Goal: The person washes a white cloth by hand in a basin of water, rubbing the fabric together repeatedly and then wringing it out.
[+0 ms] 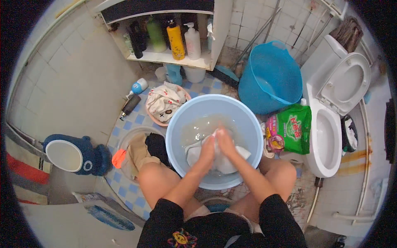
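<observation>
Between my knees stands a round light-blue basin holding cloudy, greyish water. A wet white cloth lies partly under the water; what kind of garment it is, I cannot tell. My left hand and my right hand are side by side over the middle of the basin, closed on the cloth's upper part. The fingertips are slightly blurred, and a bit of cloth shows between the hands.
Left of the basin are a pink basin with white clothes and a tub with beige clothes. A blue bucket, green detergent bag and white toilet stand right. Behind is a shelf of bottles.
</observation>
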A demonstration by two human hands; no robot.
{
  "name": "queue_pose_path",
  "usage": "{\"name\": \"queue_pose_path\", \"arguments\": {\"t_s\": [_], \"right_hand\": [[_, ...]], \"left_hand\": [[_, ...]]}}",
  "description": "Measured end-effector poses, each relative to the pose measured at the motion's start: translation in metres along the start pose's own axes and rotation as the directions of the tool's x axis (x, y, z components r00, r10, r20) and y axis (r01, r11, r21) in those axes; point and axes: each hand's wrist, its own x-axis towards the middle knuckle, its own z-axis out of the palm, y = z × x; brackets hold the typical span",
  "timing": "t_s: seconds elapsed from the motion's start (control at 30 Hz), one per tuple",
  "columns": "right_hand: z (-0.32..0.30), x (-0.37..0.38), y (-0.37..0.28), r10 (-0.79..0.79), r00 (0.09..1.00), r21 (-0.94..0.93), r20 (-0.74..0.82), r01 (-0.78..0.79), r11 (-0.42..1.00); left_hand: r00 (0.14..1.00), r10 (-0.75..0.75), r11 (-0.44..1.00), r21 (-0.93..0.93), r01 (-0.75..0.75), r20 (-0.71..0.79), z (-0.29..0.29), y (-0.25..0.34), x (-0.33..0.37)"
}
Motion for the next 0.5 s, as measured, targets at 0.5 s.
{"name": "queue_pose_path", "arguments": {"t_s": [0.5], "right_hand": [[-0.016,-0.001,0.008,-0.026,0.937,-0.139,-0.347,-0.023,0.990]], "left_hand": [[1.000,-0.002,0.998,-0.068,0.001,-0.023,0.027,0.034,-0.015]]}}
